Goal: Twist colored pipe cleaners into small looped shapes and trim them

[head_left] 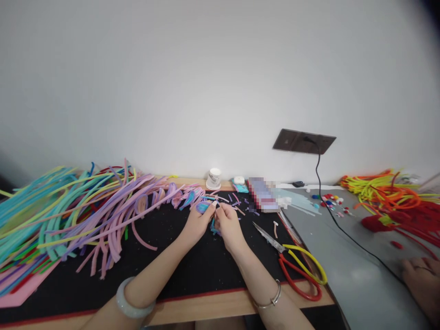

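Note:
Above the black mat (192,270), my left hand (200,222) pinches a small blue and purple looped pipe-cleaner piece (202,207). Close beside it on the right, my right hand (228,223) has its fingers closed at the tips of the left fingers; what it grips is too small to make out. Teal and blue pipe-cleaner bits (215,228) show between and below the two hands. Just behind them lie short pink and purple pieces (235,200).
Pipe cleaners (103,211) heap on the left. Scissors (285,250) lie open at right. Behind stand a cup (214,176), white case (239,180) and phone (264,195). A cable (338,225) crosses the grey table (343,266); another person's hand (424,284) rests there.

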A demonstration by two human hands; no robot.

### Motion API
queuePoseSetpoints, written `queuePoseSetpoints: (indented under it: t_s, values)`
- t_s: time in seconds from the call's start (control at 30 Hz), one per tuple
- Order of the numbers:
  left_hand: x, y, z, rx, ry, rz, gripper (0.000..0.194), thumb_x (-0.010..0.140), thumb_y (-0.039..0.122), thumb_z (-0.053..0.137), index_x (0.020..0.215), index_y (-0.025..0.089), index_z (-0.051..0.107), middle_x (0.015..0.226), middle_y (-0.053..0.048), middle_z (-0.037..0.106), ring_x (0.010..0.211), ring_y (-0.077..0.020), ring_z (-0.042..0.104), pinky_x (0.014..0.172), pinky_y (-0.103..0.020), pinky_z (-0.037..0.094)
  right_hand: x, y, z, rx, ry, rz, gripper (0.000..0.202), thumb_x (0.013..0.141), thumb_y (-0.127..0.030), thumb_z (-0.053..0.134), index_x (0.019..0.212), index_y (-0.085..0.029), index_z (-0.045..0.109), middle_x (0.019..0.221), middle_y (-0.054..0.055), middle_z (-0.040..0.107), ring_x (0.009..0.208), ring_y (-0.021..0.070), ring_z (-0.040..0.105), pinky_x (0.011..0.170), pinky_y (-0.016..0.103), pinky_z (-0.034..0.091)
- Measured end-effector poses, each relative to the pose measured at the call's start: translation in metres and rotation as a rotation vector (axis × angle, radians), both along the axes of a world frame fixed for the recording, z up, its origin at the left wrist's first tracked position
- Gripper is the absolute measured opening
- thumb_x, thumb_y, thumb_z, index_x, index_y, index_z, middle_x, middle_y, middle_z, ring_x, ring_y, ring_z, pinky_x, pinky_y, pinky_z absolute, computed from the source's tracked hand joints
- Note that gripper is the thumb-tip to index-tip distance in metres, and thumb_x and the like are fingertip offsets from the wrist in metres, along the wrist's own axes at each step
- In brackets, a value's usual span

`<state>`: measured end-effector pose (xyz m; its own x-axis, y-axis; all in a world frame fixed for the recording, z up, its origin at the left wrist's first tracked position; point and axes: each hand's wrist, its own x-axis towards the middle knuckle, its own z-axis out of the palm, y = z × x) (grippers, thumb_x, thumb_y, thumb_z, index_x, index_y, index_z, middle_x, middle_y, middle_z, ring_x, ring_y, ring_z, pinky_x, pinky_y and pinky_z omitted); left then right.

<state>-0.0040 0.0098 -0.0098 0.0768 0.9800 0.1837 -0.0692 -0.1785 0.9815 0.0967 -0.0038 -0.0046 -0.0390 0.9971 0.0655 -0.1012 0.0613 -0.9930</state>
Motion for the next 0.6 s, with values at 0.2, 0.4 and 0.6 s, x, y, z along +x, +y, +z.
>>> queuePoseSetpoints:
  t_s: [0.2, 0.4, 0.6]
  values:
    - [0.009, -0.010, 0.006, -0.376, -0.413, -0.109, 0.042, 0.069, 0.045, 0.065, 0.056, 0.020, 0.035, 0.042, 0.011, 0.026, 0.035, -0.0026, 0.023, 0.036, -0.016, 0.020, 0.006, -0.006, 0.005, 0.528, -0.604, -0.185, 0.022, 0.086, -0.022, 0.039, 0.064, -0.021, 0.035, 0.061, -0.001, 0.043, 0.059, 0.0137, 0.040, 0.057, 0.027, 0.030]
    - [-0.007, -0.006, 0.009, -0.133, -0.246, -0.108, 0.030, 0.076, 0.043, 0.066, 0.089, 0.018, 0.055, 0.059, 0.005, 0.056, 0.043, -0.0081, 0.051, 0.043, -0.019, 0.042, 0.015, 0.000, 0.005, 0.357, -0.445, -0.101, 0.025, 0.090, -0.025, 0.038, 0.065, -0.022, 0.036, 0.057, -0.004, 0.041, 0.051, 0.0120, 0.041, 0.051, 0.024, 0.032]
    - [-0.025, 0.004, 0.007, 0.152, 0.066, -0.054, 0.023, 0.081, 0.030, 0.061, 0.101, 0.019, 0.063, 0.076, -0.001, 0.067, 0.061, -0.0136, 0.065, 0.062, -0.025, 0.054, 0.020, 0.009, 0.000, 0.189, -0.214, -0.036, 0.024, 0.087, -0.032, 0.043, 0.066, -0.022, 0.038, 0.055, -0.006, 0.034, 0.046, 0.0100, 0.035, 0.045, 0.022, 0.032]
